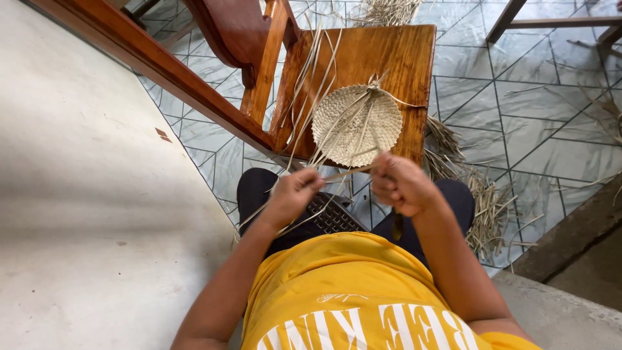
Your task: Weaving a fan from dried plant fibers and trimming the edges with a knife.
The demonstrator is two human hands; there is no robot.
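Note:
A round woven straw disc (pixel 356 123) lies on the seat of a wooden chair (pixel 402 52) in front of me, with loose pale straw strands (pixel 311 71) fanning off it toward my lap. My left hand (pixel 293 193) is closed on a bundle of those strands just below the chair's front edge. My right hand (pixel 400 183) is fisted around the other end of a thin strip that runs between both hands. I sit with knees in dark trousers under my hands, and a dark woven piece (pixel 334 215) rests on my lap.
A heap of dry straw (pixel 483 201) lies on the tiled floor (pixel 538 104) to the right of my knee. A pale wall (pixel 71 194) fills the left. Another chair's legs (pixel 512 19) stand at the top right, more straw at top centre.

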